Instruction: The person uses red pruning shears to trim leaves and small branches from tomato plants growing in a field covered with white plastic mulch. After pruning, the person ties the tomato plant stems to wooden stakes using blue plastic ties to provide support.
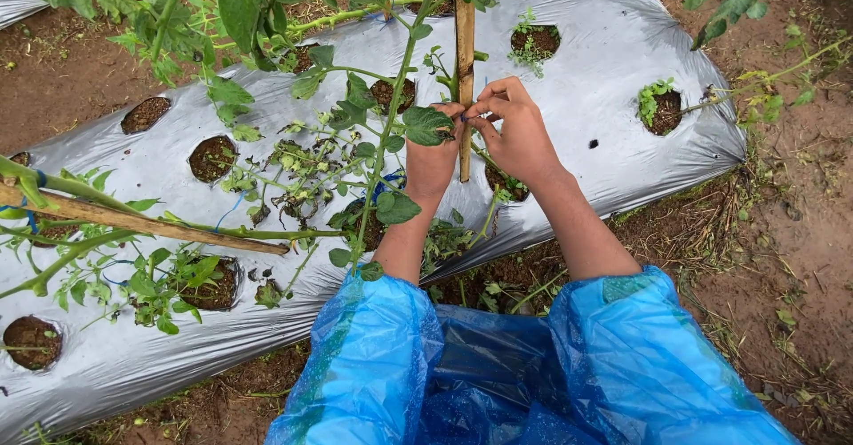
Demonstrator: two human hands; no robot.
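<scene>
My left hand [433, 154] and my right hand [513, 131] meet at an upright wooden stake [465, 45] in the middle of the view. Both have their fingertips pinched together against the stake, beside a green plant stem [394, 99]. What the fingers pinch is too small to tell. A leaf [427, 125] partly covers my left hand. Blue plastic raincoat sleeves [613, 356] cover both my forearms lower in the view.
A silver plastic mulch sheet [586, 81] with round planting holes [211, 158] covers the raised bed. A second wooden stake [133, 223] lies slanted at left with blue string on it. Leafy plants spread at top and left. Bare brown soil [782, 232] lies at right.
</scene>
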